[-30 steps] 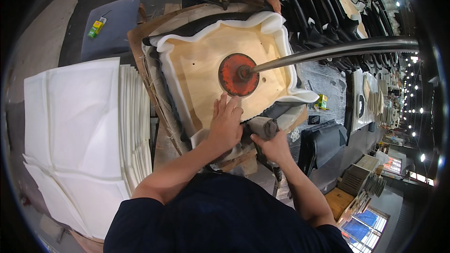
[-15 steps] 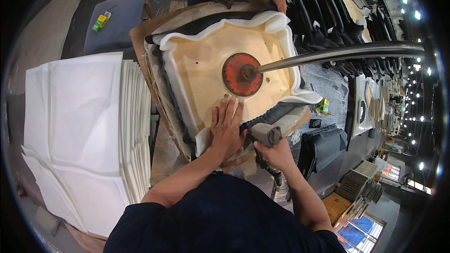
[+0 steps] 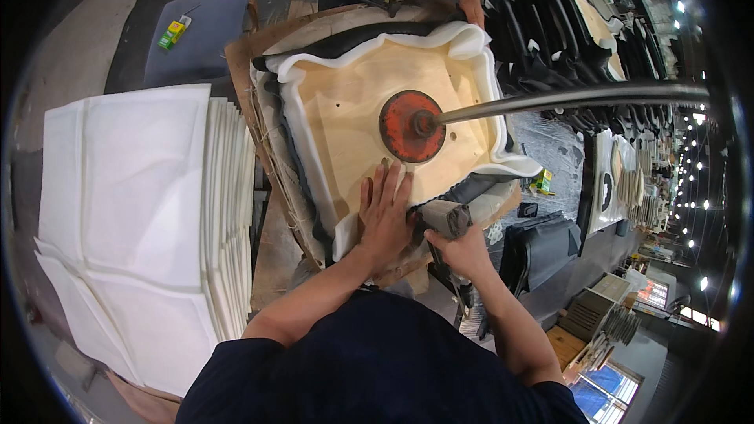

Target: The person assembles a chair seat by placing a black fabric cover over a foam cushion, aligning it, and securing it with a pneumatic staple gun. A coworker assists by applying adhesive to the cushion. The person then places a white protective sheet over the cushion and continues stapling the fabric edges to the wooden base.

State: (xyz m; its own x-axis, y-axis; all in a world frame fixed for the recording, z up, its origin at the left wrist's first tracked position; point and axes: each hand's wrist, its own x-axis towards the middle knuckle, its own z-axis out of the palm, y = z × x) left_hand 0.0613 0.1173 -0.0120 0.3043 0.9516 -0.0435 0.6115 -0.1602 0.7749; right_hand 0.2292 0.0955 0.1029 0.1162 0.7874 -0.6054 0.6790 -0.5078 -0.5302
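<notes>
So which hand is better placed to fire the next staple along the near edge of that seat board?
Probably the right hand: it already grips the staple gun at the near edge of the wooden board, while the left hand lies flat pressing the white foam down.

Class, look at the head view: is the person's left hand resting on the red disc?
No: the left hand lies flat on the plywood panel, just below the red disc.

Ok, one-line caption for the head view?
Left hand presses white foam onto a plywood seat base; right hand holds a staple gun at its edge.
</notes>
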